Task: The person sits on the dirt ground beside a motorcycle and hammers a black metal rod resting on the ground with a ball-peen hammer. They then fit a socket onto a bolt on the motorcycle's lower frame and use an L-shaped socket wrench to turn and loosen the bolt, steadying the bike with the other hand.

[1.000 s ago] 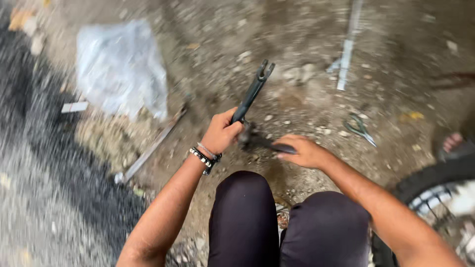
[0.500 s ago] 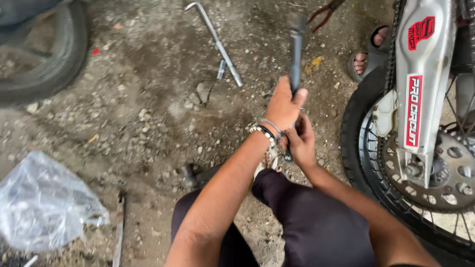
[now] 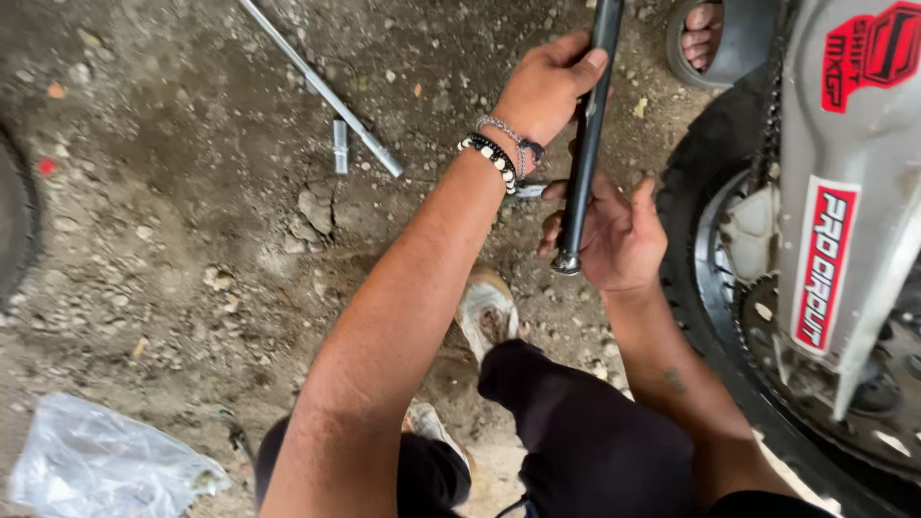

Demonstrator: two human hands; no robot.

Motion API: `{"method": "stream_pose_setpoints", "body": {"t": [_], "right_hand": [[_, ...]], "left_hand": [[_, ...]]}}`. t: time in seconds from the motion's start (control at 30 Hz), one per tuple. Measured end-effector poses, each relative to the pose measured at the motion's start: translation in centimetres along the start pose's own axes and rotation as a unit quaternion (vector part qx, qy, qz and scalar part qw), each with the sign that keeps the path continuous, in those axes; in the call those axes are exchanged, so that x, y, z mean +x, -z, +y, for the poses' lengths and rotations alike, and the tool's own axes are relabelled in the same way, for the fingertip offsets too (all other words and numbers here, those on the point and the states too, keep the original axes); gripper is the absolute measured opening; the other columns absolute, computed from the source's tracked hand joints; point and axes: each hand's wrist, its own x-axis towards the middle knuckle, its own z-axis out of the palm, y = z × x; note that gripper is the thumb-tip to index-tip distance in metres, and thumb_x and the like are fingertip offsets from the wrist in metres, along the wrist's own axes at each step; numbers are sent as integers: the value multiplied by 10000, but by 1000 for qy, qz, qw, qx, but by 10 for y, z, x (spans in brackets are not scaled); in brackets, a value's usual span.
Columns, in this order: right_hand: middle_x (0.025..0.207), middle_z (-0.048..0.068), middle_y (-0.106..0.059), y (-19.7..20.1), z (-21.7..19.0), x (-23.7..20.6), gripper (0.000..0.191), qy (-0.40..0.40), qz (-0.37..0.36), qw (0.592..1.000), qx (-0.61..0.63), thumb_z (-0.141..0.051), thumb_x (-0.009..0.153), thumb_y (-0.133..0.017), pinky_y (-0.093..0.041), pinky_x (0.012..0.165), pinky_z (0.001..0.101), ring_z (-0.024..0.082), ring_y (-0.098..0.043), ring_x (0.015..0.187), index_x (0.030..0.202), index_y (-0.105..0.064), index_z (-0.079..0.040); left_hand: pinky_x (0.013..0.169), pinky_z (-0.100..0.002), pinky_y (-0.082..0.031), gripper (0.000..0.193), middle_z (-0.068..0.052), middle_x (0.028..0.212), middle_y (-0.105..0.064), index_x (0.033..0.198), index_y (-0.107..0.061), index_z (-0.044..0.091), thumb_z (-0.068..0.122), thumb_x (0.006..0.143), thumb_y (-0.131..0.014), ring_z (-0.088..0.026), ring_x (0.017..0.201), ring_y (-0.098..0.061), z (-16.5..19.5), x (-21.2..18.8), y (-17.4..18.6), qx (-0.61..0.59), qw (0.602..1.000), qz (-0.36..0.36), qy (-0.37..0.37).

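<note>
My left hand point(image 3: 547, 88), with beaded bracelets on the wrist, is shut around a long black metal bar point(image 3: 581, 163) that stands nearly upright over the dirt ground. My right hand point(image 3: 614, 240) lies palm-up just under the bar's lower end, with fingers spread and loosely cupped around its silver tip point(image 3: 566, 263). The bar's upper end runs out of the top of the view. Both hands are close to the left side of a motorcycle wheel point(image 3: 700, 288).
The wheel has a knobby tyre, a sprocket and a grey guard with red stickers point(image 3: 844, 192). Another person's sandalled foot point(image 3: 710, 34) is at the top right. A long silver rod point(image 3: 321, 91) and a small socket point(image 3: 340, 146) lie on the dirt. A clear plastic bag point(image 3: 106, 465) sits lower left, and a second tyre point(image 3: 10, 221) is at the left edge.
The view has swung from open ground to the wheel. My left hand has lifted the bar upright and carried it toward the wheel; my right hand has come under its lower end.
</note>
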Motion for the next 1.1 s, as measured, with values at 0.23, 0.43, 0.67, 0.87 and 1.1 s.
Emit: {"method": "stream_pose_setpoints", "body": {"t": [0.23, 0.43, 0.67, 0.87, 1.1], "right_hand": [[1095, 71, -561, 14, 7, 29, 770, 62, -53, 995, 52, -527, 1078, -559, -415, 545, 271, 131, -500, 709, 1665, -328, -86], [1049, 92, -572, 2, -4, 2, 677, 96, -18, 994, 41, -283, 1004, -658, -440, 563, 278, 158, -531, 718, 1588, -381, -83], [1277, 179, -618, -27, -13, -16, 716, 71, -54, 995, 38, -318, 946, -655, -534, 955, 483, 335, -636, 1082, 1532, -394, 0], [1264, 177, -613, -10, -17, 0, 694, 27, -29, 997, 64, -349, 929, -670, -555, 924, 487, 352, -670, 1067, 1492, -417, -32], [1001, 113, -560, 4, 10, 25, 427, 111, 59, 992, 24, -222, 1082, -586, -425, 517, 285, 164, -529, 671, 1417, -417, -18]], "left_hand": [[889, -327, -543, 497, -21, 1059, -713, 1480, -536, 31, 160, 1013, -648, -139, 922, -659, 7, 15, 13, -258, 957, -75, 105], [935, -408, -552, 492, -94, 1227, -704, 1481, -478, 37, 177, 1010, -483, -260, 1143, -702, 24, 3, 3, -391, 902, -152, 102], [953, -391, -583, 354, -165, 1341, -651, 1382, -540, -5, 178, 1097, -441, -285, 1133, -690, 46, -15, -11, -319, 934, -114, 112], [867, -373, -612, 343, -154, 1318, -659, 1378, -532, -29, 181, 1113, -478, -276, 1057, -722, 33, -1, -14, -311, 935, -132, 108], [784, -331, -598, 350, -141, 1356, -653, 1415, -507, -15, 168, 1119, -467, -216, 969, -731, 18, 15, -19, -245, 962, -118, 29]]}}
